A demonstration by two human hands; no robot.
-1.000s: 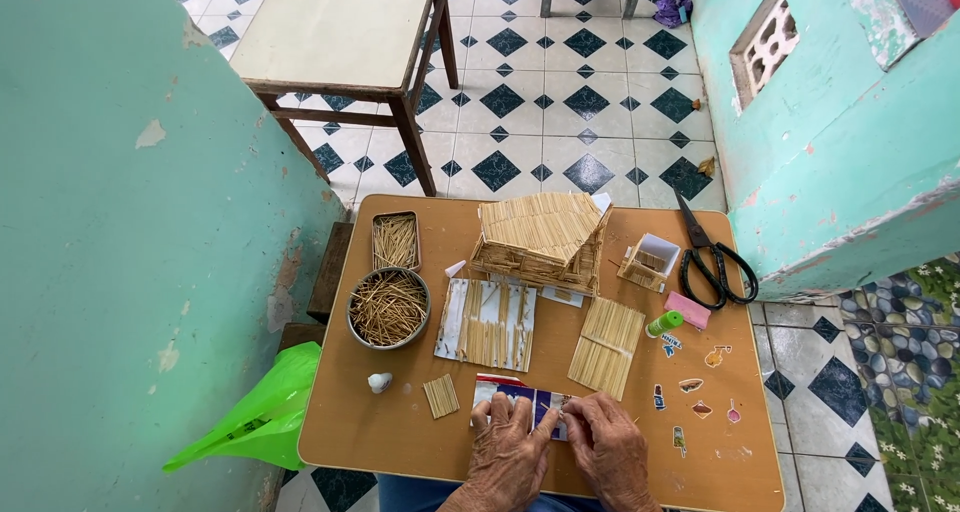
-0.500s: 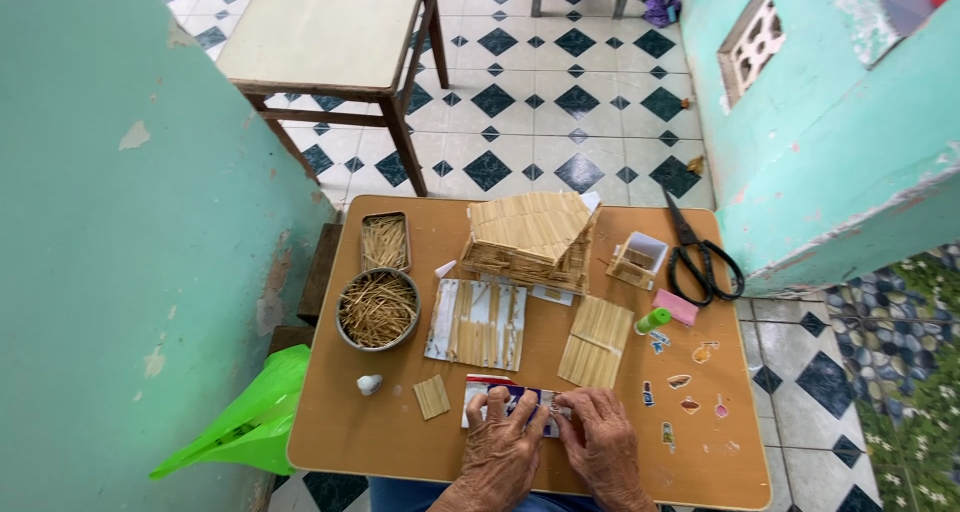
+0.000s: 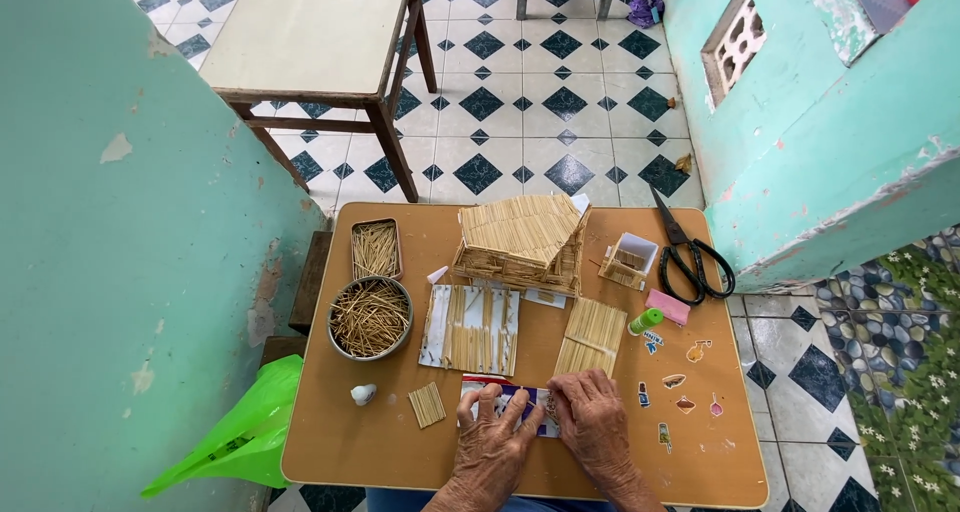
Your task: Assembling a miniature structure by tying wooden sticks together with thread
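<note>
Teal walls, tiled floor, daylight

A teal wall (image 3: 120,272) with chipped paint stands at left; another teal wall (image 3: 800,142) at right has a patterned vent block (image 3: 738,44). The floor (image 3: 540,122) is white tile with dark diamonds. A pale-topped wooden table (image 3: 310,37) stands beyond the brown bench (image 3: 400,452). Pebble paving (image 3: 890,342) lies at right

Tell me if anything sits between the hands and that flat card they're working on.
Nothing visible does. The left hand and right hand both press directly on the flat card; the small stick panel lies apart, to its left.
</note>
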